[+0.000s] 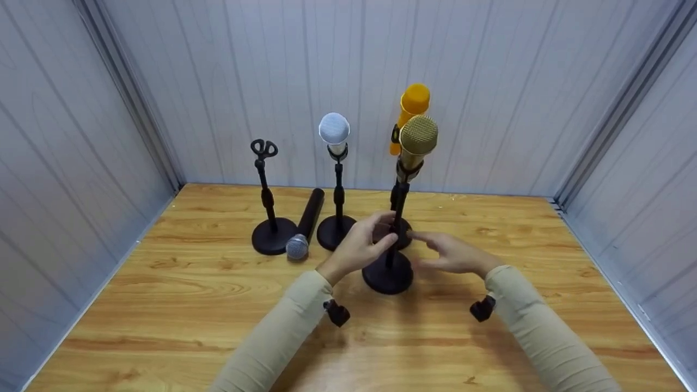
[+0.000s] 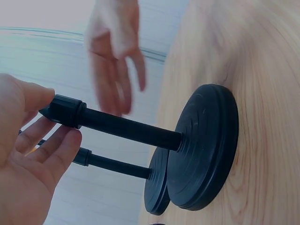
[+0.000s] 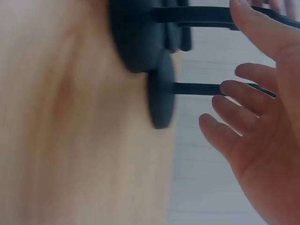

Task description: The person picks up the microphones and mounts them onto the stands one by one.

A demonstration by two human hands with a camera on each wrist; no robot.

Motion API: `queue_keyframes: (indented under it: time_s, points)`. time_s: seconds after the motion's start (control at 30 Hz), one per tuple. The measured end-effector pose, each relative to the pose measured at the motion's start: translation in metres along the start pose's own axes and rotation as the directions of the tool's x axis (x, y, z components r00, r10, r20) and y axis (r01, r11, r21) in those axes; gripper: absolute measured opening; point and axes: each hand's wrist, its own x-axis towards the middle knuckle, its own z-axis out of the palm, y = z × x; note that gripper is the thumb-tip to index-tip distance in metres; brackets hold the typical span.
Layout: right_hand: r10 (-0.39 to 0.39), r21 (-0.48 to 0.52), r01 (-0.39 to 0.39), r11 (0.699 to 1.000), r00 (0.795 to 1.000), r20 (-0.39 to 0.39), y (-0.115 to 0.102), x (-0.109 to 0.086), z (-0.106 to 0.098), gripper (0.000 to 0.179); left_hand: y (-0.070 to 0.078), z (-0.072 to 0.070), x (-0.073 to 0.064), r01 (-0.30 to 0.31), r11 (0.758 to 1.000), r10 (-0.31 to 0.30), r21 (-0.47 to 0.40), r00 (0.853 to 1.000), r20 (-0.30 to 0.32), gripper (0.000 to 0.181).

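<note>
One black front stand [image 1: 387,275] rests on the wooden table [image 1: 163,316], a gold microphone [image 1: 419,136] in its clip at the top. The left hand [image 1: 359,242] pinches this stand's pole at the collar, thumb on one side and fingers on the other. The right hand [image 1: 454,253] is free, fingers loosely extended, just to the right of the front stand. Close behind the front stand, a yellow microphone [image 1: 416,99] sits in another stand. Left of the front stand and farther back, a white microphone [image 1: 334,129] is mounted; farther left, a dark microphone [image 1: 311,218] lies beside a stand with an exposed clip [image 1: 274,237].
</note>
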Motion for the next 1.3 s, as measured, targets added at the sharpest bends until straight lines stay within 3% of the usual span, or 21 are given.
queue_keyframes:
  time_s: [0.2, 0.4, 0.53, 0.9, 1.07, 1.3]
  points:
    - [0.105, -0.002, -0.105, 0.994, 0.993, 0.046, 0.010, 0.013, 0.028, 0.073, 0.004, 0.007, 0.002, -0.021, 1.000, 0.021, 0.007, 0.999, -0.039, 0.038]
    - [0.184, -0.168, -0.179, 0.969, 0.983, 0.018, 0.003, 0.028, 0.048, 0.062, 0.002, 0.008, 0.004, -0.014, 0.999, 0.017, 0.048, 0.997, -0.073, 0.032]
    - [0.246, -0.240, -0.241, 0.940, 0.969, -0.009, -0.003, 0.033, 0.053, 0.067, 0.000, 0.010, 0.007, 0.011, 0.999, -0.007, 0.044, 0.996, -0.093, 0.031]
    - [0.297, -0.256, -0.286, 0.924, 0.955, 0.007, -0.009, 0.035, 0.055, 0.079, -0.002, 0.008, 0.007, -0.005, 0.996, 0.011, 0.088, 0.997, -0.072, 0.037]
    - [0.315, -0.262, -0.302, 0.917, 0.949, 0.007, -0.009, 0.035, 0.055, 0.075, -0.004, 0.008, 0.008, -0.030, 0.995, 0.036, 0.090, 0.997, -0.071, 0.037]
    - [0.286, -0.250, -0.278, 0.927, 0.958, -0.005, -0.009, 0.035, 0.057, 0.069, -0.005, 0.007, 0.006, -0.029, 0.995, 0.037, 0.096, 0.995, -0.090, 0.036]
